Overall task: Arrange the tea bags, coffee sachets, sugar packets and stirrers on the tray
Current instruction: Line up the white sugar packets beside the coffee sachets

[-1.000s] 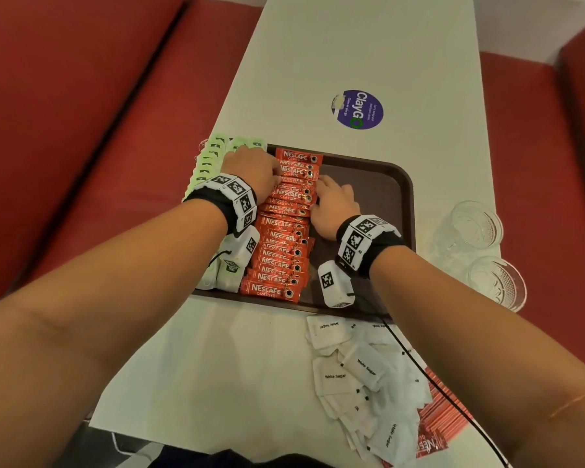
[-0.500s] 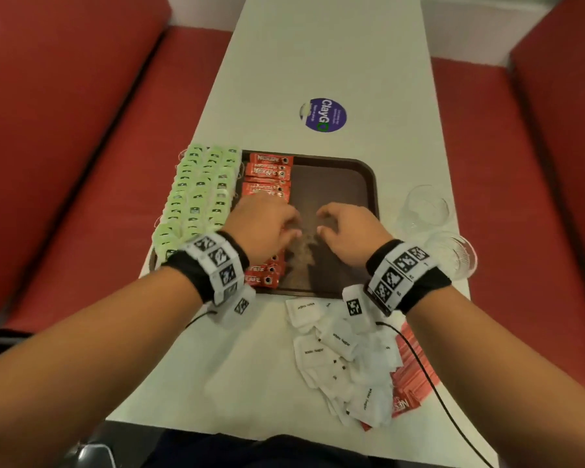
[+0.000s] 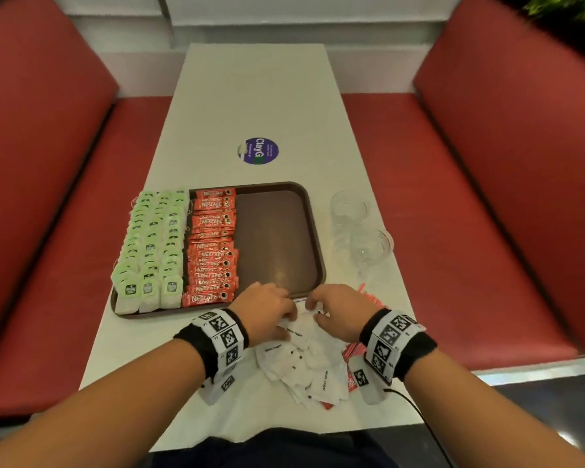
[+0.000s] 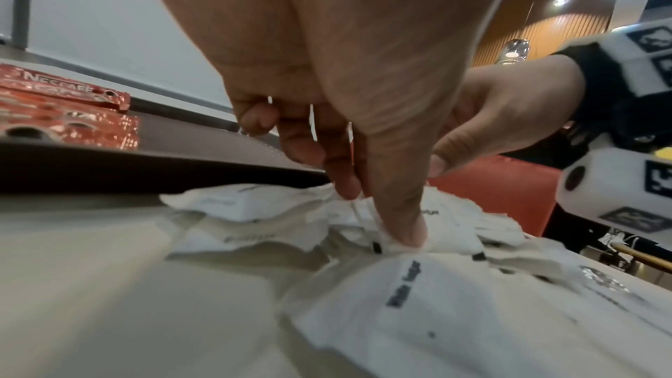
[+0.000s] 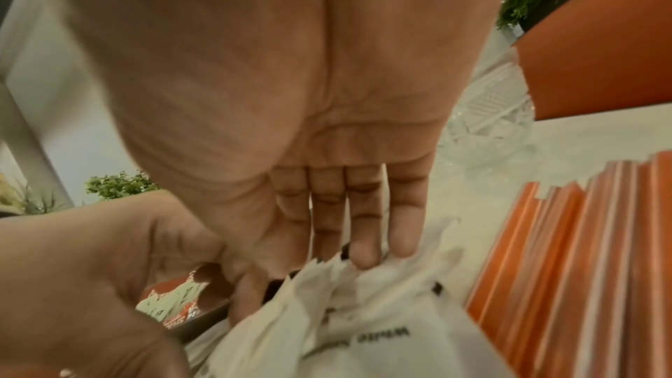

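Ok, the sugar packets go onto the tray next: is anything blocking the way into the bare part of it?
Nothing visible does. The sugar packets lie on the table just before the tray, under the left hand and right hand. Only its low near rim lies between; its right half is bare.

coffee sachets (image 3: 213, 248) — Nescafé, sticker (image 3: 258, 151) — ClayGo

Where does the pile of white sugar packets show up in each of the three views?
Head: sugar packets lie low centre, on the table just nearer than the tray, under both hands.
Left wrist: sugar packets fill the lower right, under the left hand.
Right wrist: sugar packets sit bottom centre, below the fingertips.
Shared landmark: the red Nescafe sachets on the tray, visible in all three.
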The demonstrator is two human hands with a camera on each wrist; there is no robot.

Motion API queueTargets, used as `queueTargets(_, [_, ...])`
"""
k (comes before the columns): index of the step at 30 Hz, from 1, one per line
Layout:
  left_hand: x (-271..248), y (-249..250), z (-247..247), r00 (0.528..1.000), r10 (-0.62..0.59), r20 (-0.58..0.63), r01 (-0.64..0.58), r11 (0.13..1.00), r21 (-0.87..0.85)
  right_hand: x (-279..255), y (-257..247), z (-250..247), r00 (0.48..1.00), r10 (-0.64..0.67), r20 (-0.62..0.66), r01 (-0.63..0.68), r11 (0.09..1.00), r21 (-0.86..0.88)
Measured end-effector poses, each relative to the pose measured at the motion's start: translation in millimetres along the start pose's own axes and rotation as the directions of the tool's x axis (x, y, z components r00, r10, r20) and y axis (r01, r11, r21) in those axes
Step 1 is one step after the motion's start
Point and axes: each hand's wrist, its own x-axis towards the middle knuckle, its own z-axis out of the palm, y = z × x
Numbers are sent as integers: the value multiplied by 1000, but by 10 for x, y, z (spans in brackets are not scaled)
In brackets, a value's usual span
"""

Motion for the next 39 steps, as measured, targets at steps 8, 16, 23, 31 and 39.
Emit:
queueTargets(8, [52, 67, -87, 999, -44, 26, 45, 999, -22, -107, 167, -11, 999, 39, 4, -39, 978, 204])
queueTargets(16, [89, 99, -317, 1000, -17, -6, 17, 1000, 3, -171, 185, -1, 999, -11, -31, 16, 980, 198])
queueTargets(23, [169, 292, -555, 986, -34, -165, 5, 985, -174, -347, 207, -232, 975, 9, -220, 32, 982, 185])
queueTargets(31, [402, 920, -355, 952, 297, 74, -298, 954, 11, -825, 624, -420, 928, 266, -262, -176, 931, 321])
queueTargets(39, [562, 1260, -104, 835, 489, 254, -540, 818, 200, -1113, 764, -241, 911, 316, -265, -170, 873, 457])
